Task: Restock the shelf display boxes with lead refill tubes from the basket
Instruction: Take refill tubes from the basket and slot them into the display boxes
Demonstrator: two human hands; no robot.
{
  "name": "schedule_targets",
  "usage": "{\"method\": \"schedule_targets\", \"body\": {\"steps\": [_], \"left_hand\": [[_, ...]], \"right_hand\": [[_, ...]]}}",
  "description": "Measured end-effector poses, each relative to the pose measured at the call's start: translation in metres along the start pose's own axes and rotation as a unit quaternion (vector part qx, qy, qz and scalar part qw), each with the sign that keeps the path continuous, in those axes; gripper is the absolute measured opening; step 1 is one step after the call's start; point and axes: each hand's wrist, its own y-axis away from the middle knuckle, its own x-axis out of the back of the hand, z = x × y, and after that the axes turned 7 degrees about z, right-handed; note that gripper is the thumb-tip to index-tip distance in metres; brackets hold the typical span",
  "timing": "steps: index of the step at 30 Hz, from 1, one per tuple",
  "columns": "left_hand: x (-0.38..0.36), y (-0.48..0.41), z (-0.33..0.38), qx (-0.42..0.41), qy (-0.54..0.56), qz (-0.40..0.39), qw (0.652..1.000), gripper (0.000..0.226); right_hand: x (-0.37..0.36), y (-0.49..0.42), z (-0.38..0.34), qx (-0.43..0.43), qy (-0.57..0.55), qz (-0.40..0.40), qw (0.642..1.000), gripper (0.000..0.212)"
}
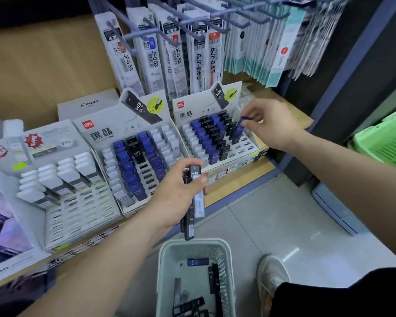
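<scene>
One blue tube (240, 129) pinched at display box's (238, 160) right edge.

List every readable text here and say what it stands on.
"PILOT": white box behind the displays.
"黑晶": middle display box, right display box.
"HB 0.7": middle display box header.
"HB": lead refill tube in left hand.
"JF-0.5": hanging refill packs.
"BJF-0.5": neighbouring refill packs.
"100": left display box.
Shelf-edge labels: too blurred.

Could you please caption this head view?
Right hand pinches a blue tube over a display box; left hand grips tubes above the basket.
</scene>
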Motion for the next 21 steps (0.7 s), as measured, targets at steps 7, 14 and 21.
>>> {"method": "schedule_targets", "body": {"steps": [7,14,21], "left_hand": [[-0.002,-0.013,-0.003,-0.003,-0.001,-0.008,1.000,0.021],[0.007,-0.011,-0.004,0.004,0.014,-0.007,1.000,0.022],[0.014,-0.003,-0.006,-0.018,0.011,-0.012,1.000,0.021]], "right_hand": [[-0.031,-0.008,0.006,0.029,0.019,-0.075,0.997,0.012],[-0.036,-0.009,0.011,0.059,0.055,-0.063,0.995,0.012],[-0.045,-0.016,0.006,0.115,0.099,-0.010,0.988,0.016]]}}
